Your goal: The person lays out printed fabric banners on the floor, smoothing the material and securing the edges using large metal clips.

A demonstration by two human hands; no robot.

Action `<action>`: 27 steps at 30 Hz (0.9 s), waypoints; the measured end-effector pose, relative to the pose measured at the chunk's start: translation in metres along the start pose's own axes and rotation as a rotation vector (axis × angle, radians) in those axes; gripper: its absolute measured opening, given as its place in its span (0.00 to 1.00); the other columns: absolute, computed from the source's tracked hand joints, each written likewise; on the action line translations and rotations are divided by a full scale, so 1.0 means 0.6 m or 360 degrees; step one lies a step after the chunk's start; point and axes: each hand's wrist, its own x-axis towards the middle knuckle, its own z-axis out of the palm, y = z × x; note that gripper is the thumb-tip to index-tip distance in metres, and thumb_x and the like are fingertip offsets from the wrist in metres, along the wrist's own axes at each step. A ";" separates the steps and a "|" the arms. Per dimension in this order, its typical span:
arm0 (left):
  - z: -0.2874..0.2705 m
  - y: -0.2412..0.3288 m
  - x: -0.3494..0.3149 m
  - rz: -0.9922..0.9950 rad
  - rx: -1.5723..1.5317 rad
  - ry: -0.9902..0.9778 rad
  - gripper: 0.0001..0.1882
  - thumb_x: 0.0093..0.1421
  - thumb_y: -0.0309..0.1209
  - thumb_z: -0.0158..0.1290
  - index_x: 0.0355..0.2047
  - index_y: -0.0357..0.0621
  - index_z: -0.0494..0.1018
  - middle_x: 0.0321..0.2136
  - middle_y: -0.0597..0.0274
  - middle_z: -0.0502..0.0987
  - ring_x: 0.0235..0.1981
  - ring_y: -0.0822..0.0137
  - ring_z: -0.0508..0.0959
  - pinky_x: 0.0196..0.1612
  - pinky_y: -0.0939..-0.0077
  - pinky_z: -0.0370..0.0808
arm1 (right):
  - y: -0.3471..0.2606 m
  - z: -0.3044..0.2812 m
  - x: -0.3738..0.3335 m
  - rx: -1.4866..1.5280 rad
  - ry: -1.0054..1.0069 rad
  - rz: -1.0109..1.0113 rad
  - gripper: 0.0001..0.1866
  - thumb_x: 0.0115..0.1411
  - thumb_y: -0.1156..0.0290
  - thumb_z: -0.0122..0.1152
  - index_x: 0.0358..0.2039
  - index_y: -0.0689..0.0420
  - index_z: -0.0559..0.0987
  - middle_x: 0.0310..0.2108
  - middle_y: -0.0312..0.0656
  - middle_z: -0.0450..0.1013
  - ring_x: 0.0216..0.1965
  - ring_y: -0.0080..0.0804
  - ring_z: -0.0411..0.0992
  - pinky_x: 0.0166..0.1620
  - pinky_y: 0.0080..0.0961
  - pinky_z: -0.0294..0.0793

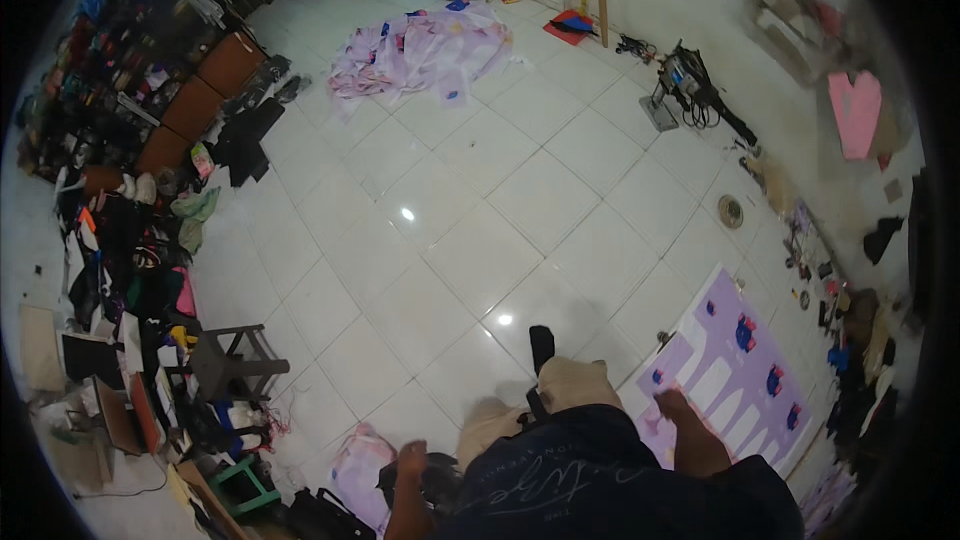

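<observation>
My left hand hangs low at my left side, beside a dark rounded object and a pale pink-lilac cloth on the floor. My right hand appears over the near left edge of a lilac printed sheet with blue-and-red figures and white elongated shapes. Whether it touches the sheet cannot be made out. Both hands are small and blurred, so their fingers do not show clearly and no held thing is visible.
A heap of lilac printed fabric lies far off on the tiled floor. At left stand a dark stool, a green stool and piled clothes. A black corded cutting machine and a floor drain are near the right wall.
</observation>
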 end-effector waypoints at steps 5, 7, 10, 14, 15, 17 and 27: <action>0.096 0.150 0.083 0.0346 0.1283 -0.0643 0.10 0.57 0.36 0.55 0.31 0.43 0.76 0.26 0.51 0.78 0.31 0.49 0.79 0.33 0.55 0.75 | -0.383 -0.305 0.257 0.0269 0.0789 -0.0493 0.21 0.65 0.55 0.56 0.43 0.62 0.79 0.26 0.38 0.75 0.27 0.26 0.72 0.34 0.27 0.73; 0.067 0.198 0.148 -0.0142 0.0796 -0.0570 0.10 0.56 0.36 0.55 0.31 0.43 0.76 0.27 0.51 0.78 0.31 0.50 0.79 0.32 0.55 0.75 | -0.595 -0.385 0.338 0.0320 0.0816 -0.0606 0.21 0.66 0.55 0.55 0.44 0.64 0.78 0.28 0.38 0.75 0.28 0.26 0.72 0.34 0.26 0.73; 0.006 0.274 0.303 -0.0497 0.0436 -0.0411 0.10 0.56 0.37 0.56 0.32 0.44 0.76 0.27 0.51 0.78 0.31 0.51 0.79 0.32 0.55 0.75 | -0.851 -0.447 0.419 0.0378 0.0769 -0.0563 0.23 0.65 0.53 0.55 0.46 0.61 0.79 0.37 0.47 0.77 0.38 0.37 0.75 0.44 0.31 0.74; -0.135 0.394 0.587 -0.0864 0.0224 -0.0141 0.10 0.57 0.38 0.57 0.32 0.45 0.76 0.26 0.55 0.78 0.27 0.56 0.78 0.28 0.59 0.75 | -1.070 -0.430 0.492 0.0289 0.0577 -0.0623 0.22 0.66 0.54 0.55 0.48 0.60 0.78 0.33 0.43 0.76 0.33 0.29 0.74 0.40 0.29 0.74; -0.181 0.440 0.672 -0.0874 0.0094 0.0006 0.12 0.58 0.40 0.56 0.34 0.46 0.78 0.29 0.49 0.79 0.31 0.50 0.80 0.33 0.54 0.75 | -1.110 -0.424 0.511 0.0190 0.0460 -0.0578 0.22 0.65 0.53 0.55 0.49 0.59 0.78 0.34 0.45 0.77 0.35 0.32 0.75 0.41 0.30 0.75; -0.347 0.527 0.834 -0.0287 0.0612 0.0258 0.18 0.61 0.46 0.55 0.37 0.42 0.78 0.34 0.47 0.80 0.40 0.47 0.79 0.43 0.56 0.74 | -1.217 -0.389 0.546 0.0021 0.0178 -0.0723 0.24 0.65 0.51 0.54 0.49 0.59 0.78 0.40 0.48 0.79 0.40 0.40 0.77 0.46 0.34 0.75; -0.379 1.512 1.524 0.0480 0.0226 0.0261 0.18 0.64 0.34 0.53 0.50 0.35 0.72 0.40 0.59 0.77 0.41 0.70 0.74 0.46 0.75 0.71 | -1.374 -0.361 0.803 0.0043 -0.0092 0.0157 0.24 0.63 0.48 0.53 0.47 0.55 0.81 0.46 0.53 0.77 0.50 0.50 0.74 0.53 0.40 0.73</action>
